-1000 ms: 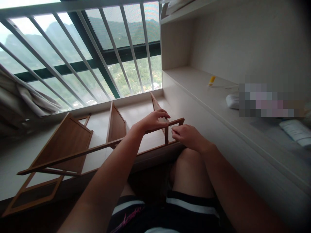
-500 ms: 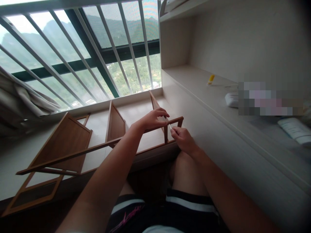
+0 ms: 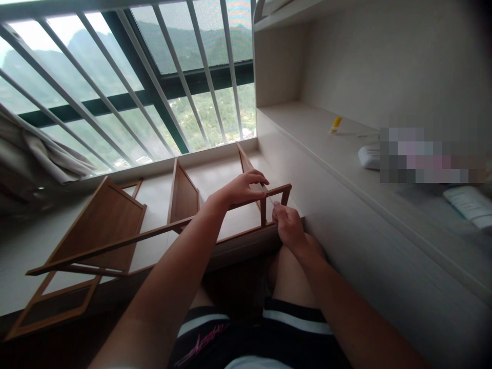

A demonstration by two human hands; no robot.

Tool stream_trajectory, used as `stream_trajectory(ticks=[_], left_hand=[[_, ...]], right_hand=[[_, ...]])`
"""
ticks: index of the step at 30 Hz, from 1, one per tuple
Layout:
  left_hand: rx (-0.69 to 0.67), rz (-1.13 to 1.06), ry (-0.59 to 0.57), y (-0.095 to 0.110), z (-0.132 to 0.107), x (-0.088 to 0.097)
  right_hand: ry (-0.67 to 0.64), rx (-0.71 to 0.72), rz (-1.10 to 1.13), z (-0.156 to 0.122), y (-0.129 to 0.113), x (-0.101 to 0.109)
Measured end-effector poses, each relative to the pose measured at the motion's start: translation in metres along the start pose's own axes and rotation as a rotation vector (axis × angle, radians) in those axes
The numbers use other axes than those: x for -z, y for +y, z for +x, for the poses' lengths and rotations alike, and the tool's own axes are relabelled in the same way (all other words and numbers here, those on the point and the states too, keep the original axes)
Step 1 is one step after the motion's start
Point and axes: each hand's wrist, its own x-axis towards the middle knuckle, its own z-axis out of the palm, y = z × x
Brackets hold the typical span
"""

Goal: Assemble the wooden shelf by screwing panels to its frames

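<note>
A brown wooden shelf frame [image 3: 126, 238] lies on its side on the pale ledge, with several panels standing up between its rails. My left hand [image 3: 244, 188] is closed over the long front rail near its right end, thumb along the rail and fingers bent above it. Just to the right, my right hand [image 3: 288, 223] is closed in a pinch around a thin metal rod-like tool [image 3: 270, 200]. The tool's tip meets the rail beside my left thumb, near a short upright. Its handle is hidden in my fingers, so I cannot tell its exact kind.
A barred window [image 3: 154, 77] stands behind the ledge, with a curtain [image 3: 31, 148] at left. A pale desk [image 3: 307, 120] on the right holds a small yellow-capped item [image 3: 336, 124], a white object [image 3: 369, 157] and a white tube [image 3: 469, 205]. My knees are below the ledge's edge.
My right hand has turned and shifted slightly right and down, while the tool's tip stays at the rail. My left hand and the frame look still.
</note>
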Motion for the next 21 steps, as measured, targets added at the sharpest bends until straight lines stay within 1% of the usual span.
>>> stream_trajectory(ticks=[2, 4, 10, 13, 17, 21], left_hand=[[-0.002, 0.003, -0.002, 0.001, 0.000, 0.000], [0.000, 0.003, -0.005, 0.001, -0.001, 0.000], [0.002, -0.001, -0.011, 0.004, -0.001, 0.001], [-0.002, -0.008, -0.007, 0.006, -0.001, 0.001], [0.008, -0.011, 0.000, 0.006, -0.001, 0.001], [0.007, -0.019, -0.001, 0.005, -0.001, 0.000]], right_hand=[[0.030, -0.013, -0.019, 0.000, -0.002, -0.001], [0.055, -0.054, 0.053, -0.001, -0.003, -0.006], [0.129, -0.307, 0.587, -0.008, -0.010, -0.029], [0.130, -0.383, 0.745, -0.010, -0.019, -0.036], [0.081, -0.399, 0.827, -0.010, -0.026, -0.036], [0.086, -0.389, 0.755, -0.008, -0.021, -0.031]])
